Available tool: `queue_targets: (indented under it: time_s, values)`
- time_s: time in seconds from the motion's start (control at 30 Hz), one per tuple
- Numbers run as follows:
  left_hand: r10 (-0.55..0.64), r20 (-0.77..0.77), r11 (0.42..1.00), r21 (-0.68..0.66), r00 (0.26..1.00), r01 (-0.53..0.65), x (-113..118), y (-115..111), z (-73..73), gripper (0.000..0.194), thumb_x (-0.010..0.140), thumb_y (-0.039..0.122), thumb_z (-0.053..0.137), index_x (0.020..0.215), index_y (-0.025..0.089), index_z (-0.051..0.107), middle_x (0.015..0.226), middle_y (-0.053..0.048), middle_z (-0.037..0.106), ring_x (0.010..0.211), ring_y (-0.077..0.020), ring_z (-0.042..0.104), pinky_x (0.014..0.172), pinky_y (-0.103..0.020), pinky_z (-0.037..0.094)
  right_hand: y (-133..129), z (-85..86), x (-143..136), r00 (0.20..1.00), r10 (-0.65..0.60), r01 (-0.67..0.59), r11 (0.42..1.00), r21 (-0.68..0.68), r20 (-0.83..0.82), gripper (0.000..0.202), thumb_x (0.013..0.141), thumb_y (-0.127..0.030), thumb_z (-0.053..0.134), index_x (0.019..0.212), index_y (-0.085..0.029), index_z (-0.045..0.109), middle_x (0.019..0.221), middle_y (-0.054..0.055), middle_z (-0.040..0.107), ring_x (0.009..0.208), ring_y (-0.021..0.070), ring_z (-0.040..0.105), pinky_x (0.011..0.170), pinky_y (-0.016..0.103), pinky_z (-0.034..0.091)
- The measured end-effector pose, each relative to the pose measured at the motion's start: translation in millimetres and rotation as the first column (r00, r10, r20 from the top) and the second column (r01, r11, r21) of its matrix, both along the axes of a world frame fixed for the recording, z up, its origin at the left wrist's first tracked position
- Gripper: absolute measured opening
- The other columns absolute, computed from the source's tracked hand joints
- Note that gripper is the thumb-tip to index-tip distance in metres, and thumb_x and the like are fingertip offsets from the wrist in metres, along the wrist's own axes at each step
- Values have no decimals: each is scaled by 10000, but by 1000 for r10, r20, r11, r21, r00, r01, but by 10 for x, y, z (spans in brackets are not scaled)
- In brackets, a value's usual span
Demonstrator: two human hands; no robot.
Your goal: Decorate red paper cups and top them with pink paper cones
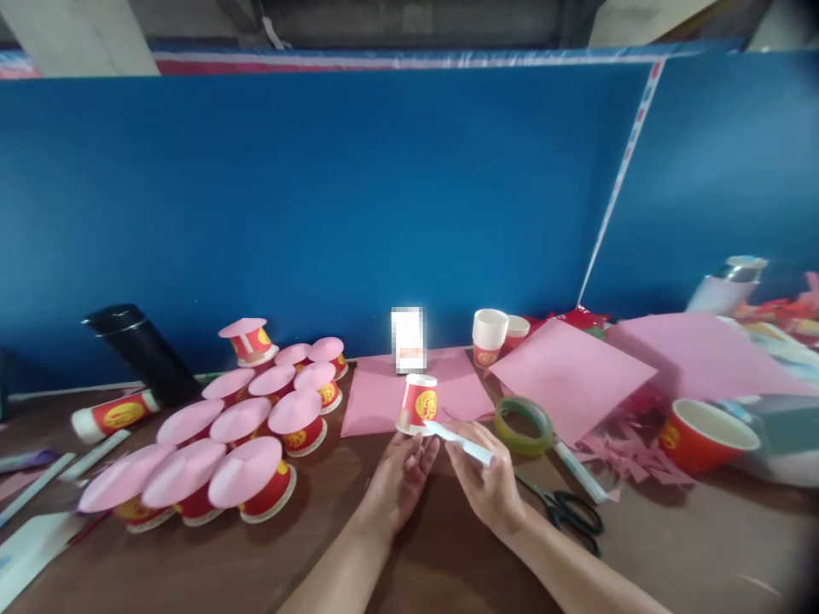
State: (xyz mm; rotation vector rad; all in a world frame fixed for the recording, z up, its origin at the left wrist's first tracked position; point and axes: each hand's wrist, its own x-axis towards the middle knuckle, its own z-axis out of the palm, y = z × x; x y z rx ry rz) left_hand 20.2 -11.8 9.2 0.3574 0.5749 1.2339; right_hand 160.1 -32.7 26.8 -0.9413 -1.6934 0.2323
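An upside-down red paper cup [419,401] with a gold emblem and a white base is in front of me at the middle. My left hand [403,477] is at its lower rim, palm turned up, fingertips gripping the edge. My right hand [490,482] is closed around a white pen-like stick [470,447], possibly a glue pen, whose narrow tip meets the cup near its lower rim. Behind the cup lies a pink paper sheet [371,396]. On the left stand several red cups topped with pink paper cones [246,473].
Right of my hands are a green tape roll [548,426], black-handled scissors [569,514], a white marker [580,471], pink scraps and a large red paper bowl [710,435]. A black bottle [144,354] leans at the left. A blue partition [384,188] rises behind the table.
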Motion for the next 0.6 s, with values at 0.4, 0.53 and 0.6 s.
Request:
queue_targets:
  time_s: [0.4,0.53,0.6]
  values:
    - [-70,42,990,124,997,64,17,-14,10,203,710,79,627,892,168,630,825,-14,658,772,-99,602,820,-237,448,23,-30,-10,995,85,-81,995,-64,57,216,852,-175,482,1038,-198,591,940,82,649,859,200,609,782,339,496]
    - [-66,98,997,45,993,62,-2,10,-10,179,743,118,583,915,152,620,945,-58,656,934,-149,592,921,-296,418,19,-33,6,995,76,-73,996,-54,58,205,856,-172,473,1026,-196,587,931,81,647,854,197,610,780,327,492]
    - [-72,115,997,15,991,71,-11,17,-19,130,757,155,580,881,141,619,956,-73,655,972,-168,585,943,-315,408,15,-41,10,997,61,-59,997,-51,50,197,861,-181,468,1023,-191,581,927,82,644,846,194,613,770,317,496]
